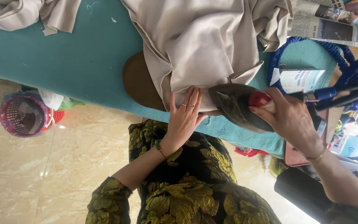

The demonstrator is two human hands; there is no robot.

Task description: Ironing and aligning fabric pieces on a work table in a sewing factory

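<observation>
My left hand [183, 118], with rings and a bracelet, lies flat with fingers apart on the folded edge of a beige garment [199, 41]. The garment is spread over a brown oval pressing pad [136, 81] on a teal-covered table [75, 62]. Just right of those fingers, my right hand [289, 118] grips the handle of a dark steam iron [235, 103] with a red knob. The iron's tip points at the fabric edge, close to my left fingertips.
A blue braided hose [311, 43] loops behind the iron, beside a folded paper [299, 79] and newspapers [332, 18]. More beige cloth [25, 14] lies at the table's far left. A red and purple basket [23, 114] stands on the tiled floor [63, 166].
</observation>
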